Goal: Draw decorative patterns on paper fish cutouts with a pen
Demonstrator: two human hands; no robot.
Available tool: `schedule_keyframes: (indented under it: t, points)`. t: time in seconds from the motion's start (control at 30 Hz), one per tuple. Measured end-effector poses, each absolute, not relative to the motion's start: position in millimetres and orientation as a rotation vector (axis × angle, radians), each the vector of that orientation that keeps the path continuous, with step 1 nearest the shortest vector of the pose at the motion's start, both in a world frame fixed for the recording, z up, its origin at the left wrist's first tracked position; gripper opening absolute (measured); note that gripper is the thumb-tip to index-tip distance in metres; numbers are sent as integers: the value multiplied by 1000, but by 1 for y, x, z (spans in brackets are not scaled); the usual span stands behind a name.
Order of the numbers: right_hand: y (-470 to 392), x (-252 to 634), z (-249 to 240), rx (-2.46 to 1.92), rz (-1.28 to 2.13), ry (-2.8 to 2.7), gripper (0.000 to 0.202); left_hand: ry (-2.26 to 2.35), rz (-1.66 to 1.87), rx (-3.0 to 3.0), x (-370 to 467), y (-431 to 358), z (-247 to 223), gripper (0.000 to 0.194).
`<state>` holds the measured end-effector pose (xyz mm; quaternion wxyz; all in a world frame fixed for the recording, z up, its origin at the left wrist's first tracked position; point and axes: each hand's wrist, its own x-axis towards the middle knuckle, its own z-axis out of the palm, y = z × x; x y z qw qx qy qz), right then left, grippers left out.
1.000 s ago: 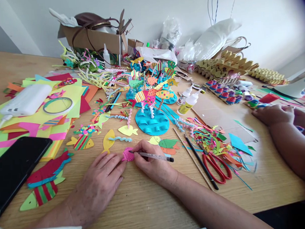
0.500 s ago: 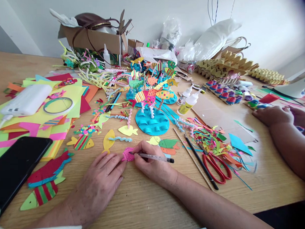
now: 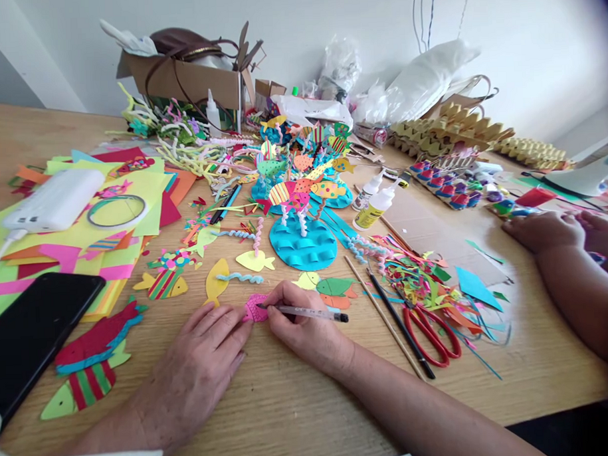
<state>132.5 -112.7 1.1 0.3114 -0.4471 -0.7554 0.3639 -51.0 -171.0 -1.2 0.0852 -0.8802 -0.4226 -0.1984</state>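
Observation:
A small pink paper fish with dark scale marks lies on the table between my hands. My left hand is closed, its fingers together and holding the fish down by its left edge; the thumb is hidden. In my right hand a clear-barrelled pen is pinched, its tip touching the fish. Just beyond lie a yellow paper fish with a blue curled strip and a green paper fish overlapping others. A striped paper fish lies further left.
Red-handled scissors, a black pencil and a wooden stick lie right, near paper scraps. Behind stand a blue base with paper fish and glue bottles. A phone lies left. Another person's hands are at right.
My right hand and the pen have shifted very slightly over the pink fish. My left hand stays in place.

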Motion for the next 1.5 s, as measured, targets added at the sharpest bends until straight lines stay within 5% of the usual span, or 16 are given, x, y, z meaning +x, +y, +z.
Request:
schedule_keyframes:
  t: [1.5]
  points:
    - [-113, 135, 4, -1163, 923, -2037, 9, -1236, -593, -2575, -49, -172, -2, 38]
